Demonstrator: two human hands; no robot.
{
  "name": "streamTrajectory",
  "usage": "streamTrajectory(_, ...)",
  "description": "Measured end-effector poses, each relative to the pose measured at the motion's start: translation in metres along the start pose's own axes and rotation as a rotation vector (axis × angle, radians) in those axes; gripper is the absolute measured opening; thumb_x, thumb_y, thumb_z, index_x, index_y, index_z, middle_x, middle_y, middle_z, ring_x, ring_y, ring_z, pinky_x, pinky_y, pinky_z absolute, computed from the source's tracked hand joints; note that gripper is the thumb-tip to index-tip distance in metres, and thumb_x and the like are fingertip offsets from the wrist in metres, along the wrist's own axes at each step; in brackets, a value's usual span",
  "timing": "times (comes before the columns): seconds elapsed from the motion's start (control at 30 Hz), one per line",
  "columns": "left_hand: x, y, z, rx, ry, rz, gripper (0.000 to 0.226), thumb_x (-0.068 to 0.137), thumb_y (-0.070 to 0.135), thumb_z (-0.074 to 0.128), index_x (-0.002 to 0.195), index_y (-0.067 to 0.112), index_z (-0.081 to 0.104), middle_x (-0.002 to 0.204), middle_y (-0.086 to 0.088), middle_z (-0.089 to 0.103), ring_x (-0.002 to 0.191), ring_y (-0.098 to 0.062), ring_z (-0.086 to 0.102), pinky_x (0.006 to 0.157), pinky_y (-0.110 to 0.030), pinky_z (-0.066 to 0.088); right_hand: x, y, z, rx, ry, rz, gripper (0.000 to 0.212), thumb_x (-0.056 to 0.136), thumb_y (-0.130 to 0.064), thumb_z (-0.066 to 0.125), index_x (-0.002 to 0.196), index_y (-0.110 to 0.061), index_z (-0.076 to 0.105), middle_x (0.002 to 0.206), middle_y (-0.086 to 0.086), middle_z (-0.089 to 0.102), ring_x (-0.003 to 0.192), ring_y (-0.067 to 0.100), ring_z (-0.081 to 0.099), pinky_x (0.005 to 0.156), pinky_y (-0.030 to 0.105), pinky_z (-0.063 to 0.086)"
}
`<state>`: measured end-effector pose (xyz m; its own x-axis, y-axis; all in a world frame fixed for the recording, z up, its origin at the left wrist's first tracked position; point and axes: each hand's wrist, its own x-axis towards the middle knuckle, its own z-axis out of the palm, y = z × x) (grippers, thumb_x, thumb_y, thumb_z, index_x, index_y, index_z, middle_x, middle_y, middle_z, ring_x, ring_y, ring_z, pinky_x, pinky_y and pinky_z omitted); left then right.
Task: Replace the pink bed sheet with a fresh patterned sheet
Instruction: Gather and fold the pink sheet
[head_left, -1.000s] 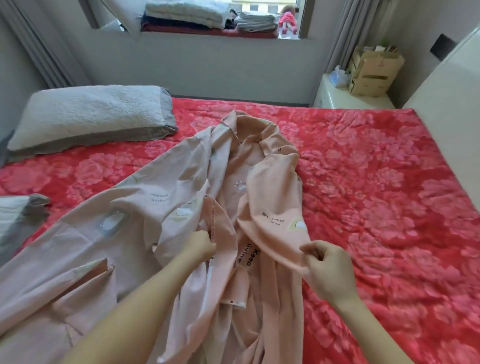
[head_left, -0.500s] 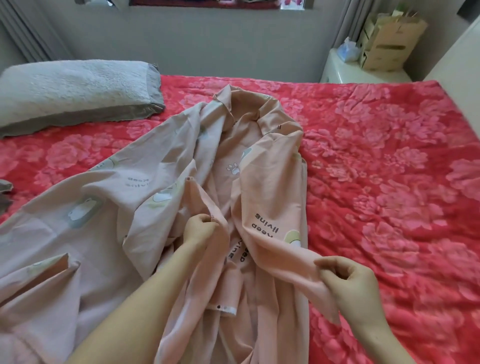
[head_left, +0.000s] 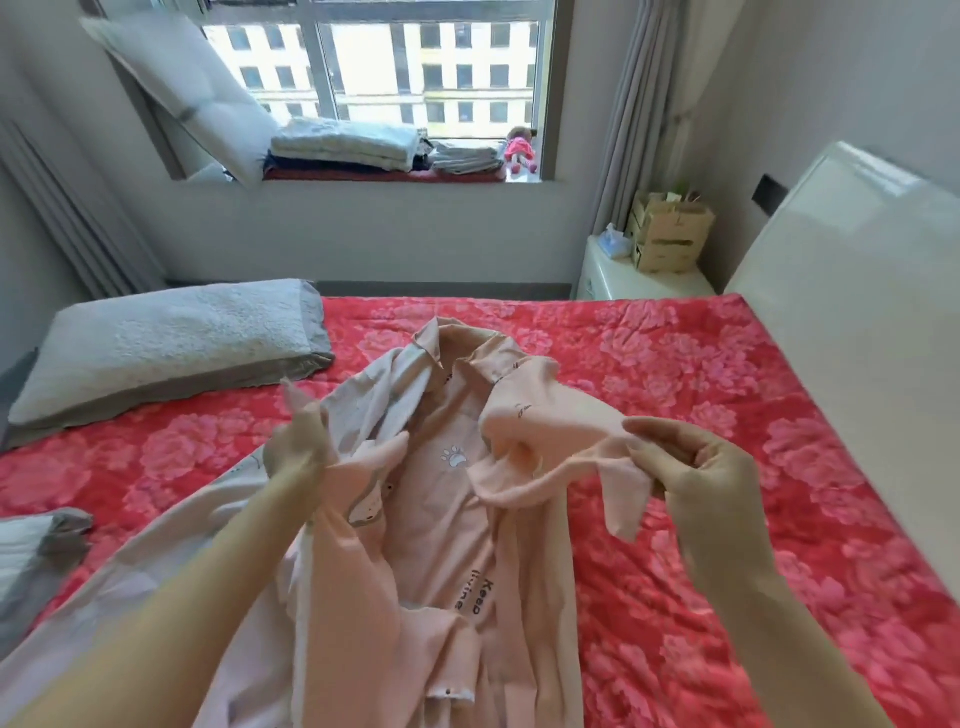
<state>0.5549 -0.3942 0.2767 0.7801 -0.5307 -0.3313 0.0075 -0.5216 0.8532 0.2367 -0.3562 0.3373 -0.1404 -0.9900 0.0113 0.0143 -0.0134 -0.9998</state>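
Two hands up over the bed (head_left: 727, 415), sorting edges. At left, grey pillow (head_left: 166, 348) on the red floral cover. Left hand (head_left: 298, 449), blurred, fingers closed on a raised fold of the patterned sheet (head_left: 447, 519). Bunched mid-bed, that sheet, peach with printed paws and lettering. Right hand (head_left: 701, 467) pinching a hem, fingers (head_left: 649, 431) clamped on cloth. Probably still hunting for a corner; next, pull apart and spread wide.
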Motion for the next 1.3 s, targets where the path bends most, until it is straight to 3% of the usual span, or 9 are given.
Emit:
streamTrajectory(0.2, -0.038, 0.072, -0.051, 0.393, -0.030, 0.481, 0.033, 0.086, 0.030, 0.060, 0.072, 0.000, 0.064, 0.067, -0.013, 0.059, 0.069, -0.030, 0.056, 0.058, -0.032, 0.036, -0.001, -0.086, 0.008, -0.138, -0.406, -0.066, 0.047, 0.075, 0.025, 0.044, 0.105, -0.004, 0.066, 0.095, 0.006, 0.074, 0.089, 0.015, 0.071, 0.075, 0.024, 0.057)
streamTrajectory(0.37, -0.061, 0.120, -0.077, 0.362, -0.065, 0.753, 0.021, 0.085, 0.008, 0.056, 0.065, 0.009, 0.062, 0.056, -0.006, 0.051, 0.064, -0.027, 0.048, 0.055, -0.030, 0.031, 0.001, -0.101, 0.027, -0.538, -0.322, -0.351, 0.021, 0.078, 0.006, 0.061, 0.082, -0.010, 0.074, 0.071, -0.001, 0.072, 0.066, 0.009, 0.069, 0.064, 0.022, 0.056)
streamTrajectory(0.47, -0.076, 0.152, -0.095, 0.320, -0.028, 0.747, 0.024, 0.084, 0.000, 0.050, 0.061, 0.006, 0.054, 0.054, -0.004, 0.045, 0.057, -0.020, 0.042, 0.050, -0.027, 0.029, 0.009, -0.127, 0.037, -0.594, -0.320, -0.417, 0.011, 0.078, -0.004, 0.070, 0.075, -0.013, 0.075, 0.065, -0.002, 0.069, 0.060, 0.012, 0.063, 0.064, 0.035, 0.055)
streamTrajectory(0.57, -0.083, 0.171, -0.105, 0.305, -0.098, 0.630, 0.018, 0.080, -0.004, 0.050, 0.067, 0.006, 0.058, 0.064, -0.008, 0.053, 0.065, -0.022, 0.049, 0.051, -0.025, 0.034, 0.014, -0.174, 0.051, -0.644, -0.339, -0.572, 0.007, 0.076, -0.019, 0.077, 0.080, -0.013, 0.074, 0.076, -0.003, 0.060, 0.071, 0.009, 0.051, 0.067, 0.024, 0.043)
streamTrajectory(0.7, -0.091, 0.172, -0.112, 0.332, -0.188, 0.562, 0.024, 0.081, 0.005, 0.055, 0.058, 0.009, 0.050, 0.058, -0.005, 0.044, 0.055, -0.018, 0.042, 0.048, -0.025, 0.031, -0.005, -0.259, 0.069, -0.195, -0.404, -0.576, 0.026, 0.087, -0.021, 0.064, 0.082, 0.005, 0.061, 0.078, 0.017, 0.060, 0.072, 0.023, 0.056, 0.072, 0.041, 0.050)
streamTrajectory(0.87, -0.107, 0.165, -0.133, 0.429, -0.196, 0.715, 0.033, 0.084, 0.043, 0.067, 0.065, 0.016, 0.066, 0.065, 0.001, 0.060, 0.061, -0.018, 0.053, 0.051, -0.026, 0.034, -0.038, -0.274, 0.102, -0.404, -0.377, -0.598, 0.027, 0.090, -0.033, 0.062, 0.075, -0.010, 0.064, 0.059, -0.007, 0.059, 0.050, -0.001, 0.052, 0.054, 0.012, 0.043)
streamTrajectory(0.97, -0.108, 0.175, -0.150, 0.519, -0.037, 0.838, 0.042, 0.093, 0.036, 0.053, 0.058, 0.014, 0.053, 0.060, -0.004, 0.055, 0.062, -0.026, 0.053, 0.051, -0.030, 0.031, -0.059, -0.250, 0.104, -0.402, -0.534, -0.485, 0.024, 0.090, -0.027, 0.061, 0.075, -0.009, 0.068, 0.051, -0.007, 0.054, 0.047, 0.005, 0.044, 0.050, 0.011, 0.038)
streamTrajectory(1.17, -0.134, 0.205, -0.172, 0.256, 0.016, 0.949, 0.051, 0.095, 0.022, 0.052, 0.048, 0.008, 0.037, 0.046, -0.005, 0.035, 0.048, -0.018, 0.032, 0.051, -0.027, 0.029, -0.078, -0.245, 0.107, -0.155, -0.608, -0.369, 0.027, 0.092, -0.019, 0.058, 0.066, -0.011, 0.062, 0.054, -0.009, 0.054, 0.054, 0.004, 0.048, 0.056, 0.016, 0.040)
streamTrajectory(1.3, -0.170, 0.219, -0.186, 0.042, -0.147, 0.965, 0.039, 0.092, 0.022, 0.059, 0.069, -0.009, 0.057, 0.056, -0.024, 0.054, 0.051, -0.029, 0.052, 0.053, -0.038, 0.049, -0.076, -0.266, 0.121, -0.104, -0.468, -0.464, 0.034, 0.090, -0.024, 0.063, 0.073, 0.005, 0.063, 0.058, 0.008, 0.051, 0.052, 0.011, 0.043, 0.050, 0.018, 0.037)
